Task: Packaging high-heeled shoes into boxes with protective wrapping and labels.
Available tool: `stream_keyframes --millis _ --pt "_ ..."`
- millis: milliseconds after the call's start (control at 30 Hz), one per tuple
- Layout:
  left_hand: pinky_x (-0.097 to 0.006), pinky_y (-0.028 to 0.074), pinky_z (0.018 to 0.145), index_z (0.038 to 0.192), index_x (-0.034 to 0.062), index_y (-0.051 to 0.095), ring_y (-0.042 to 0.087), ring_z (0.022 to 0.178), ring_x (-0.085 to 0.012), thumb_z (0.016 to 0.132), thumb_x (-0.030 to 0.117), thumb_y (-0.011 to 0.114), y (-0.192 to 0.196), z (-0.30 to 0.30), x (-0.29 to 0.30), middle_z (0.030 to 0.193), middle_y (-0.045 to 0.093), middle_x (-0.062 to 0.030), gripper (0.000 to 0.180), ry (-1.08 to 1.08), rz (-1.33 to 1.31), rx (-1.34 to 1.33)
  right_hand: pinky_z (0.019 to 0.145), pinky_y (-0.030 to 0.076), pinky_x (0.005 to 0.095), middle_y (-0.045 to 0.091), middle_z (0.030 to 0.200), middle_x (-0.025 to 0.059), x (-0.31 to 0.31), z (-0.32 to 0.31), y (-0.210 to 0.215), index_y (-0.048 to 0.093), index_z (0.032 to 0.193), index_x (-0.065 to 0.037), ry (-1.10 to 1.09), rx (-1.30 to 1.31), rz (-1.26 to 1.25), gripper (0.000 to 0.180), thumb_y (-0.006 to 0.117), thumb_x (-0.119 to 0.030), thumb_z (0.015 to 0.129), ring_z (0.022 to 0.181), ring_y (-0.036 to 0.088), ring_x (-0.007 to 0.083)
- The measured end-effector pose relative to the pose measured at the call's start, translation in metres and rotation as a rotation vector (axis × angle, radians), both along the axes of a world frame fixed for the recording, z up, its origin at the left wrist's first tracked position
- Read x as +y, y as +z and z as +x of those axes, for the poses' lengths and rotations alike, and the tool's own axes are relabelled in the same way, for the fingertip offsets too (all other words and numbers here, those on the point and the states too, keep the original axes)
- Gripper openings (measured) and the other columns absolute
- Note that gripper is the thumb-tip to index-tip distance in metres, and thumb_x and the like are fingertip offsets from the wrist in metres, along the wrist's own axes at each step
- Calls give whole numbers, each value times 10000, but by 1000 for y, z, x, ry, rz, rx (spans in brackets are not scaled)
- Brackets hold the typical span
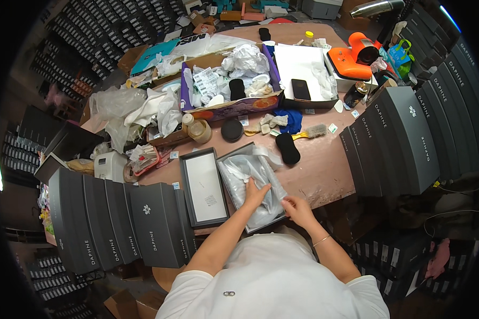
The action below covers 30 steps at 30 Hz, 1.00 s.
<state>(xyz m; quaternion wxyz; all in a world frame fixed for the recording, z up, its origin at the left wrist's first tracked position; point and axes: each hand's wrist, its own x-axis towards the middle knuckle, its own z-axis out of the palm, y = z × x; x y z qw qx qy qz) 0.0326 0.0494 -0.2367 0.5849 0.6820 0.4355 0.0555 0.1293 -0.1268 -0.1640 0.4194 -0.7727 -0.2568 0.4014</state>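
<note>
In front of me a dark grey shoebox (248, 229) lies open, lined with whitish, see-through wrapping paper (239, 166). My left hand (256, 195) rests on the wrapping inside the box, thumb and fingers apart. At the box's right side my right hand (299, 210) pinches the edge of the wrapping paper between thumb and fingers. What lies beneath the wrapping is hidden. Just left of the box sits its grey lid (208, 191), white inside and turned upward.
Stacks of grey shoeboxes stand left (154, 223) and right (404, 143). Beyond the open box are a black shoe-shaped pad (287, 148), a yellow-handled brush (311, 132), a round black tin (232, 130), a bottle (199, 131) and a purple carton (274, 72) of crumpled paper.
</note>
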Motion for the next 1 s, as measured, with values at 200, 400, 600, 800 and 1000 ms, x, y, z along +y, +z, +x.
stream_keyframes --millis 200,400,600,800,1000 --pt "-373 312 1082 1413 -98 225 370 1296 -410 694 336 756 0 13 -15 1377 356 -316 994 109 155 135 491 443 285 589 759 33 12 12 -60 614 914 -15 -373 528 -44 254 592 -267 933 582 537 110" --pt "-359 326 1074 1426 -81 221 390 1290 -387 648 230 784 3 -20 18 1366 398 -290 1009 153 89 97 642 460 315 562 773 106 23 -34 21 583 929 -10 44 -478 463 153 671 -86 830 694 566 236" --pt "-363 430 960 1364 -34 366 557 1117 -295 905 230 531 -73 -24 11 1221 557 -195 555 161 127 -245 674 503 324 621 888 136 -8 -31 35 604 1078 -10 213 -241 360 264 669 -104 840 757 626 243" --pt "-361 481 854 1139 -8 592 631 937 -287 857 139 596 -4 -65 12 985 652 -149 318 126 478 -460 788 489 324 580 1110 178 27 33 22 505 1270 1 -6 -425 263 367 546 -103 921 923 599 254" --pt "-386 486 842 1183 -37 550 617 986 -339 841 174 619 -19 -163 29 1026 648 -197 408 116 174 166 1138 147 519 214 1511 245 142 -25 19 179 1489 -62 529 -739 193 848 625 -415 861 1414 182 382"
